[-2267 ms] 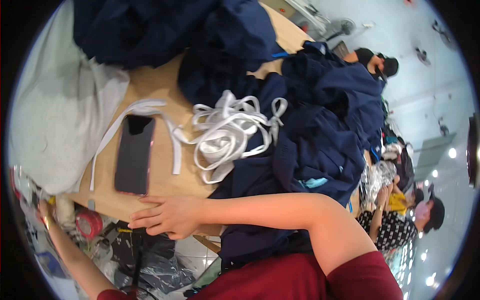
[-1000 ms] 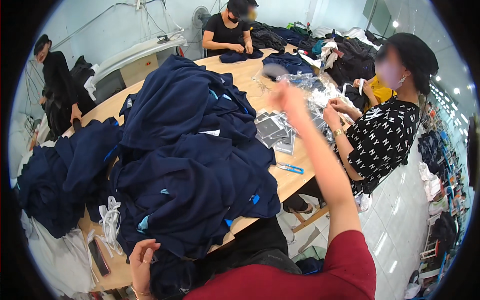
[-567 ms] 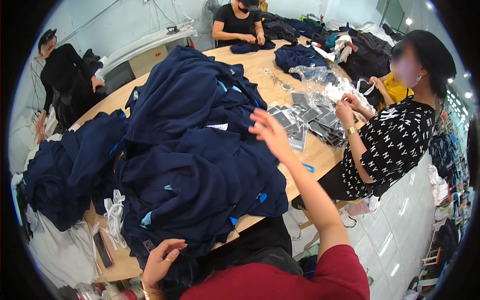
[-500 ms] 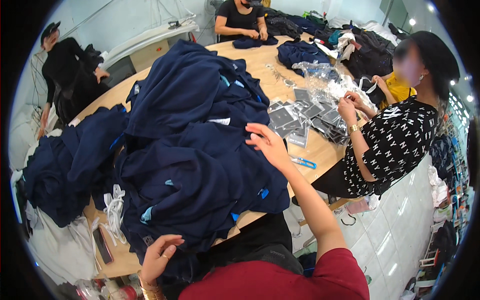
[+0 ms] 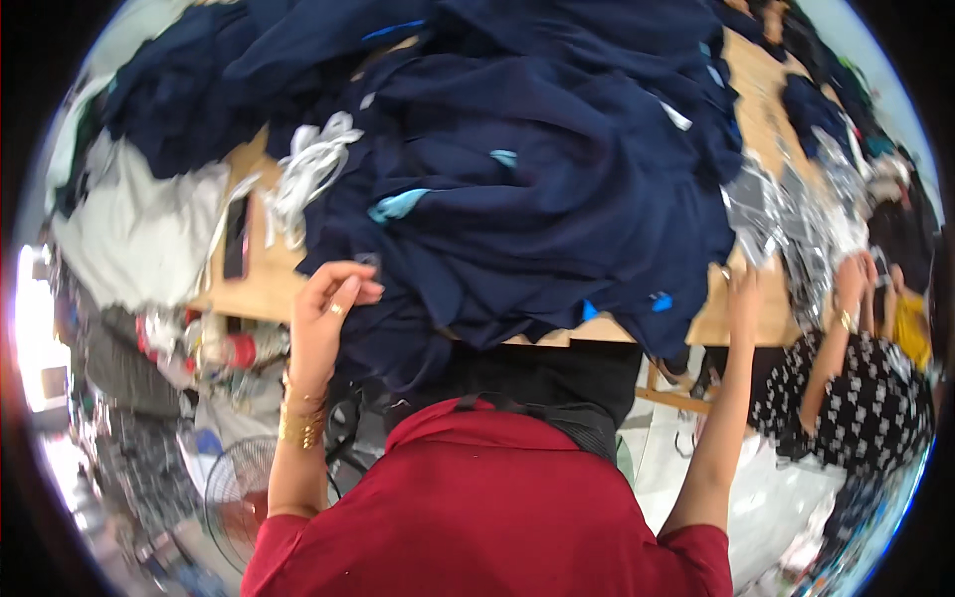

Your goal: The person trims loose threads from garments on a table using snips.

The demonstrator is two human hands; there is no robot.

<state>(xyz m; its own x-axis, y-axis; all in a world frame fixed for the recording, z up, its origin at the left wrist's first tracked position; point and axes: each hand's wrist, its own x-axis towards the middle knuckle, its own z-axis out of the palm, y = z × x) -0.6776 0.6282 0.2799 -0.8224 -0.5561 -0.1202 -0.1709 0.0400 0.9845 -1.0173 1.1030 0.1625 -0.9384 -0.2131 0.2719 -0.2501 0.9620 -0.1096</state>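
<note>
A large pile of navy blue garments point(image 5: 557, 229) covers most of the wooden table point(image 5: 761, 95), with light blue and bright blue bits showing in its folds. My left hand point(image 5: 333, 298) is at the pile's near left edge, open, its fingers loosely bent and nothing visible in them. A small pale label point(image 5: 368, 261) lies on the cloth by its fingertips. My right hand point(image 5: 742, 277) reaches to the table just right of the pile, beside grey packets in clear plastic point(image 5: 761, 214). Motion blurs its fingers, so whether it holds anything cannot be made out.
Left of the pile are a bundle of white cords point(image 5: 308, 169), a phone point(image 5: 237, 237) and white cloth point(image 5: 134, 234). A fan point(image 5: 244, 488) stands below the table's left side. At the right, a person in a black-and-white patterned top point(image 5: 846, 408) has a hand among the packets.
The view has swung down and to the left. My right hand has come down from above the pile to the table beside the packets. My left hand remains by the pile's near left edge.
</note>
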